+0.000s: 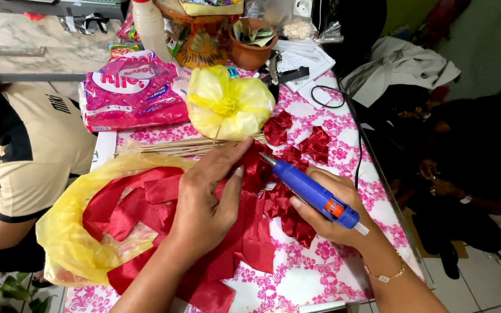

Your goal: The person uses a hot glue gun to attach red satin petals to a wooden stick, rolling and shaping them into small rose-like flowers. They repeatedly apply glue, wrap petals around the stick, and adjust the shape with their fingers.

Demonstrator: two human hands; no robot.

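Glue work on red satin ribbon pieces at a floral-clothed desk.
Right hand grips a blue glue gun, nozzle at the folded red ribbon piece pressed under the flat, open left hand; three finished red petals lie near, many loose strips remain unglued.

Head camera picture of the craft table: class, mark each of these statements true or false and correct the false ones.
1. The right hand holds a blue glue gun. True.
2. The left hand holds a pair of scissors. False: it rests on red ribbon pieces, fingers reaching toward the gun's tip.
3. The tied yellow plastic bag sits beyond the wooden sticks. True.
4. The tablecloth is plain green. False: it is white with pink flowers.
5. The right wrist wears a thin bracelet. True.
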